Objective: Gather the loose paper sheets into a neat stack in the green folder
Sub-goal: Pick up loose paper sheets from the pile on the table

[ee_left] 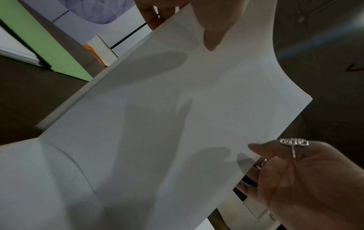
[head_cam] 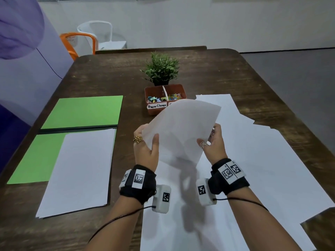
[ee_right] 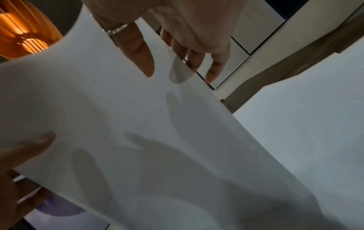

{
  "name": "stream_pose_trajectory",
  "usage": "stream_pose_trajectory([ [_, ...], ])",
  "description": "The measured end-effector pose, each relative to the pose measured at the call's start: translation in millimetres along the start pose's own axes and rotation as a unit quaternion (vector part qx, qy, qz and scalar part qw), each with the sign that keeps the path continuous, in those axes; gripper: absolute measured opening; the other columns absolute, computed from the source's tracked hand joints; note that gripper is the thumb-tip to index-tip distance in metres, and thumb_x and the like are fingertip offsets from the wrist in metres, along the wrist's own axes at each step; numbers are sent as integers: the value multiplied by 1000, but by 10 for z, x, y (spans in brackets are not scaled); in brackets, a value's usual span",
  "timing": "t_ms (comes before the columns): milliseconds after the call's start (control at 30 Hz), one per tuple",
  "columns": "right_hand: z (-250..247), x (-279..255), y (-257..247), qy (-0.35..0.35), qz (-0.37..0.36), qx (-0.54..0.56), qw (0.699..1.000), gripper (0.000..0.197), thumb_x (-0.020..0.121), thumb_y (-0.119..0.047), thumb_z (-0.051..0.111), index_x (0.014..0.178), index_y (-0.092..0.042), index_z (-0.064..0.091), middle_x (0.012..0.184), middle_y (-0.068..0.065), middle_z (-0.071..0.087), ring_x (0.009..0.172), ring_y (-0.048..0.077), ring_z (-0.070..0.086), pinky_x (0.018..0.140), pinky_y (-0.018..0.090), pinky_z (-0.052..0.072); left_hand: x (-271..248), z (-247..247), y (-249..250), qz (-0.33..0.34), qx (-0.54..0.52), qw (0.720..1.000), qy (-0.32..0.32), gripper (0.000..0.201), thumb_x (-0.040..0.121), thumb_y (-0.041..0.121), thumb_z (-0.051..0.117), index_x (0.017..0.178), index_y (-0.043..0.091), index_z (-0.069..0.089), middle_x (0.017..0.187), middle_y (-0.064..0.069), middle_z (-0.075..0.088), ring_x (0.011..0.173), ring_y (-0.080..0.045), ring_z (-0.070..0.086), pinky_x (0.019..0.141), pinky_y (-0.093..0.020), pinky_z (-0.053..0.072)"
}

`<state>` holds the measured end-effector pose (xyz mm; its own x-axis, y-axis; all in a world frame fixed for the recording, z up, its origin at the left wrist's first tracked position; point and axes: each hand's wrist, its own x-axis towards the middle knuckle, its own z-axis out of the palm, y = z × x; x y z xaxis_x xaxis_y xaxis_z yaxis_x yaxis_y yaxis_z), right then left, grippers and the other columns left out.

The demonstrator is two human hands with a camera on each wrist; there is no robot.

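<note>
Both hands hold one white sheet [head_cam: 181, 127] up above the table, tilted and slightly curved. My left hand [head_cam: 148, 136] pinches its left edge, thumb on the near face. My right hand [head_cam: 210, 136] pinches the right edge. The left wrist view shows the sheet [ee_left: 177, 109] with my left thumb [ee_left: 212, 31] on it; the right wrist view shows the sheet [ee_right: 138, 124] under my right thumb [ee_right: 138, 51]. The green folder [head_cam: 36, 160] lies open at the left, with a paper stack [head_cam: 79, 171] on its near half. Loose sheets [head_cam: 253, 151] overlap on the right and front.
A brown tray [head_cam: 178, 87] of paper clamps and clips stands just behind the raised sheet, with a small potted plant [head_cam: 161, 71] beyond it. An orange chair [head_cam: 78, 42] and a white chair [head_cam: 101, 33] stand past the table's far left corner.
</note>
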<state>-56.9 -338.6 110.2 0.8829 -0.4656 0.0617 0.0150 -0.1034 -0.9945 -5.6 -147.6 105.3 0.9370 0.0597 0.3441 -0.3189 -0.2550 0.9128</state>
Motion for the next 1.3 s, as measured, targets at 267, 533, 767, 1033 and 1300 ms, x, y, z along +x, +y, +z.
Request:
stream_pose_trajectory([
  [267,117,157,263,-27,66,-34,997,50,88,12,43,126,-21,41,112,-5,57,104,13,57,94,27,43,147,108,-178,-38,24,999,-13,38,92,14,53,126,-2,42,108,-1,52,91,-5,55,71,8,32],
  [533,231,45,587,-52,129,-146,980,40,94,4,40,133,-6,43,115,4,55,108,21,53,91,25,38,168,90,-467,-105,233,960,-115,35,95,10,46,125,-5,40,121,-19,52,105,-35,55,101,-36,36],
  [767,901,-31,335,-84,113,-192,971,30,93,0,42,122,0,42,113,16,58,105,29,55,79,21,37,416,-499,-616,-109,154,982,-3,37,89,-8,37,124,3,36,101,-8,55,86,-24,58,72,-14,35],
  [1033,2208,-356,425,-249,133,-269,921,35,89,-13,59,116,-5,38,114,15,60,102,30,60,83,32,48,581,-1883,-1157,-219,274,934,67,49,89,-9,40,135,10,38,115,-23,61,106,-35,58,88,-33,42],
  [1300,2983,-565,634,-337,142,-301,881,43,88,-13,61,121,-3,35,118,20,56,107,35,57,91,41,48,483,-2575,-1754,-289,353,889,47,50,91,-6,41,137,14,38,121,-20,58,110,-35,56,98,-42,43],
])
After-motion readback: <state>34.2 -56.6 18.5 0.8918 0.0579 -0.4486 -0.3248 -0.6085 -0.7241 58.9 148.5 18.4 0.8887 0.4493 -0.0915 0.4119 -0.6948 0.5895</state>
